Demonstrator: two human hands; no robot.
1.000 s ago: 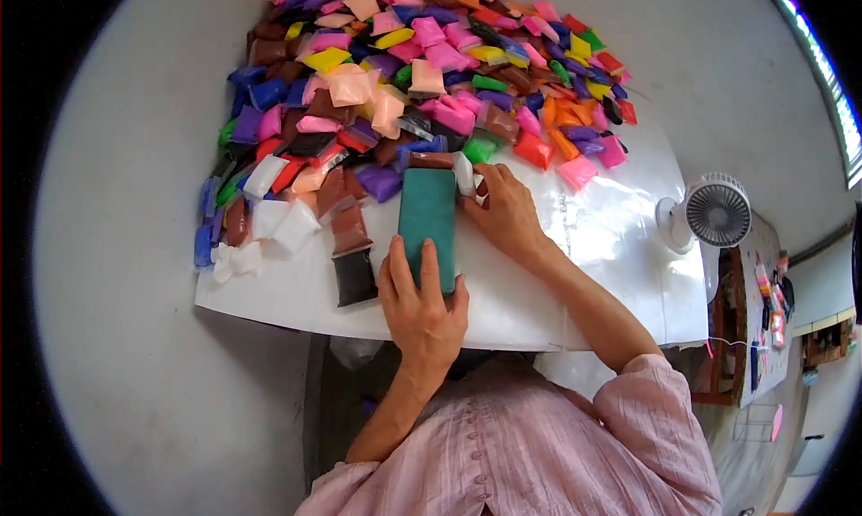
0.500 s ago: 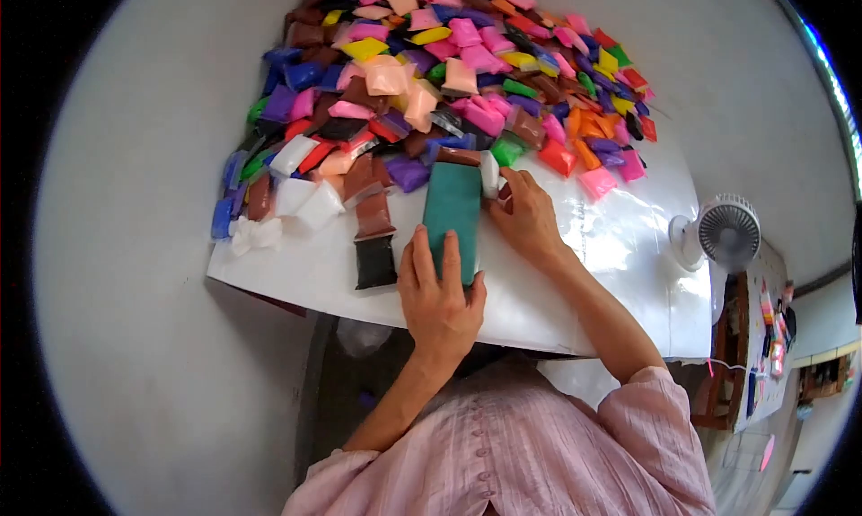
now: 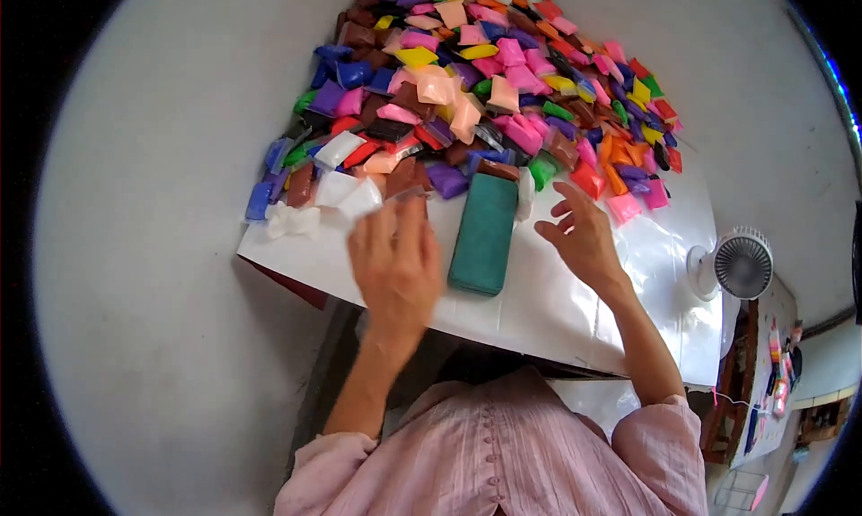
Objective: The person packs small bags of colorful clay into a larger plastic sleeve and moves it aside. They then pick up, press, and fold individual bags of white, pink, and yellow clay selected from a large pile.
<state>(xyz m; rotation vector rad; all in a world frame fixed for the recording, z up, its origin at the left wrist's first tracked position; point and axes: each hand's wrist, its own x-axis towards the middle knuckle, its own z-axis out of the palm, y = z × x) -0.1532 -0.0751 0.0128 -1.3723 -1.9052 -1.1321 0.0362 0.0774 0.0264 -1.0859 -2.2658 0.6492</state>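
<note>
A teal-green rectangular case (image 3: 485,233) lies flat on the white table, between my two hands. My left hand (image 3: 395,264) is palm down to its left, over the near end of a row of brown packets (image 3: 409,179); its fingertips are smeared by motion and whatever lies under them is hidden. To the right of the case my right hand (image 3: 582,238) hovers with fingers apart and nothing in them. A white packet (image 3: 525,195) stands against the case's upper right side, and another brown packet (image 3: 498,169) touches its far end.
A large heap of coloured packets (image 3: 512,76) covers the back of the white table (image 3: 575,327). Crumpled white wrapping (image 3: 293,220) sits near the left edge. A small white fan (image 3: 742,263) is at the right, by a second table (image 3: 768,363) with assorted items.
Both hands have come off: my left hand left the green case and moved left over the packets, while my right hand released the white packet and drew back to the right. The view shifted.
</note>
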